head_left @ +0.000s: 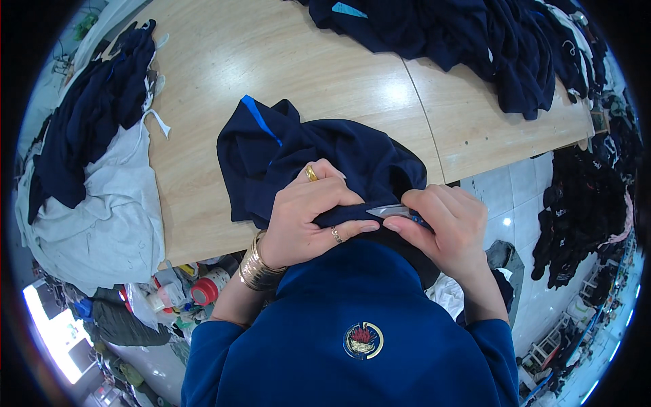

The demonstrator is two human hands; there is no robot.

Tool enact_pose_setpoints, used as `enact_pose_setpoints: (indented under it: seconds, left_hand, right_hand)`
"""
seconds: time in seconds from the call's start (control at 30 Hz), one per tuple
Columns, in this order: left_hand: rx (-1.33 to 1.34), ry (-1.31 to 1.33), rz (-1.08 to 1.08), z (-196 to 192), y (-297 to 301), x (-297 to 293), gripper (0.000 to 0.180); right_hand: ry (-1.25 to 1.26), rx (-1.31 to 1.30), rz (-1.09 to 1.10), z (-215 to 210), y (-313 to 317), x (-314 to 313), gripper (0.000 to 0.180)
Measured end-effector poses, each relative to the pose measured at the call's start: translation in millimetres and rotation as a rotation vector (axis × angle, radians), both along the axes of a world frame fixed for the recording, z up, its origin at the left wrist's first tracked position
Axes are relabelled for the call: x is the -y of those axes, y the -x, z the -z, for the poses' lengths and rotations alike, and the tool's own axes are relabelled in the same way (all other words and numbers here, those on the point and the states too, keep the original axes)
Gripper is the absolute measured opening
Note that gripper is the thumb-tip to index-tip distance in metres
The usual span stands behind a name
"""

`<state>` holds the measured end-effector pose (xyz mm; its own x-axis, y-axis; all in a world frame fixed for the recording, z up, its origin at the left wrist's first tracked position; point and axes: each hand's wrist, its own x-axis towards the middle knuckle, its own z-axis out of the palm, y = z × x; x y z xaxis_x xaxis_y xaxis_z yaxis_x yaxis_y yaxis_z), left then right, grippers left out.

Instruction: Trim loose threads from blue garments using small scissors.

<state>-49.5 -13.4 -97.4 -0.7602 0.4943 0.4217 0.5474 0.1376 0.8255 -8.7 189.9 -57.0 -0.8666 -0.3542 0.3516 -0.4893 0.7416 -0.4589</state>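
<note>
A navy garment [339, 149] with a bright blue strip [261, 121] is bunched at the table's near edge, part of it hanging toward my body. My left hand [308, 217], wearing rings and a gold bangle, pinches a fold of its edge between thumb and fingers. Close by on the right, my right hand [444, 224] is closed around small thread snips [388, 211]. Their pale pointed blades aim left along the fold, close to my left fingertips. Whether the blade tips touch the cloth I cannot tell; the snips' handle is mostly hidden in my palm.
The wooden table [203, 68] has a seam on its right part. More navy garments [461, 41] are heaped at the far right. Navy and white clothes [102, 197] hang over the left end. Under the near edge sits a red container [209, 288]; dark clothes [583, 210] lie beyond the right side.
</note>
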Motion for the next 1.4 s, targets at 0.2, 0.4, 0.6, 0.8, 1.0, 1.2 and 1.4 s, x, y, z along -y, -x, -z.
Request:
enact_pose_setpoints:
  seconds: [0.2,0.4,0.6,0.8,1.0,1.2,1.4]
  left_hand:
    - [0.009,0.0,-0.001,-1.6,-0.6,0.6,0.023]
    - [-0.016,0.018,-0.003,-1.8,-0.2,0.5,0.023]
    - [-0.024,0.011,-0.012,-4.6,-0.3,-0.4,0.022]
    - [-0.03,0.015,-0.005,-6.4,0.2,0.1,0.021]
    - [-0.07,0.061,-0.02,-4.0,-1.1,1.1,0.022]
    - [-0.094,0.068,-0.017,-4.7,-1.5,0.7,0.023]
    - [-0.097,0.081,-0.051,-3.2,-3.1,1.4,0.025]
  right_hand:
    - [0.021,0.007,0.019,-2.7,-0.2,1.0,0.031]
    - [0.003,0.003,0.012,-1.9,0.6,0.1,0.03]
    - [0.062,0.007,0.006,1.4,2.5,-1.9,0.029]
    - [0.072,0.02,0.013,-0.7,3.3,-3.0,0.029]
    - [0.022,0.019,-0.005,-0.7,3.6,-1.7,0.03]
    - [0.028,0.098,-0.009,-1.5,1.8,-2.5,0.031]
    - [0.034,0.131,0.008,-2.2,1.1,-2.3,0.029]
